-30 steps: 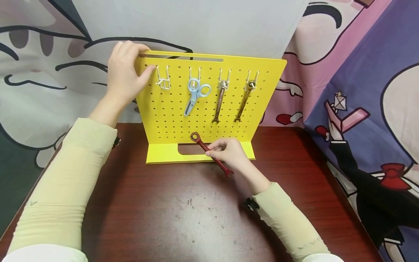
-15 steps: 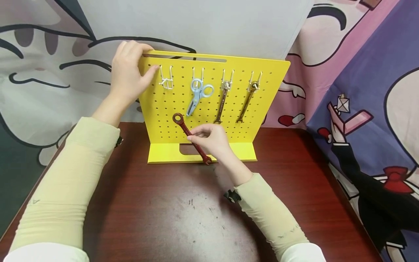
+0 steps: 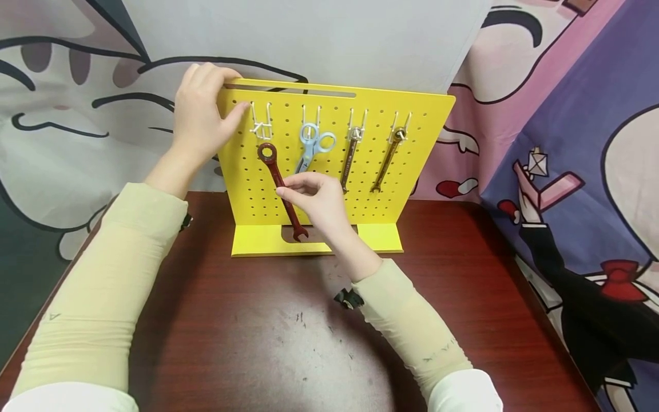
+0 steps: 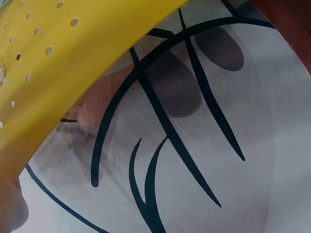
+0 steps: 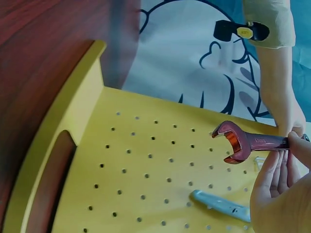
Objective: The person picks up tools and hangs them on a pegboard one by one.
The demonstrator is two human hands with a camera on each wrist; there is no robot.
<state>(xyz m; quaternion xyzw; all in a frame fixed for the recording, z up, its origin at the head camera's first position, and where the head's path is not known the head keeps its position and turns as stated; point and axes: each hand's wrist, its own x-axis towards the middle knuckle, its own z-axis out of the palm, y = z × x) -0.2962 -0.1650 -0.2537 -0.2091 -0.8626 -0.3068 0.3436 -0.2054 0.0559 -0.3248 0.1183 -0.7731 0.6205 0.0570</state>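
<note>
My right hand pinches a dark red combination wrench by its shaft, in front of the yellow pegboard. The wrench's ring end points up, just below the leftmost white hook, which bears nothing. In the right wrist view the open end of the wrench faces the camera. My left hand grips the board's top left corner, thumb in front and fingers over the top edge. Light blue scissors hang on the second hook, partly behind my right hand. Two metal wrenches, a middle one and a right one, hang beside them.
The board's base stands on a dark reddish-brown table. A cloth backdrop with cartoon prints hangs close behind it and along the right side.
My right hand has carried the red wrench up and to the left, from near the base to just under the leftmost hook. The left hand has stayed on the board's corner.
</note>
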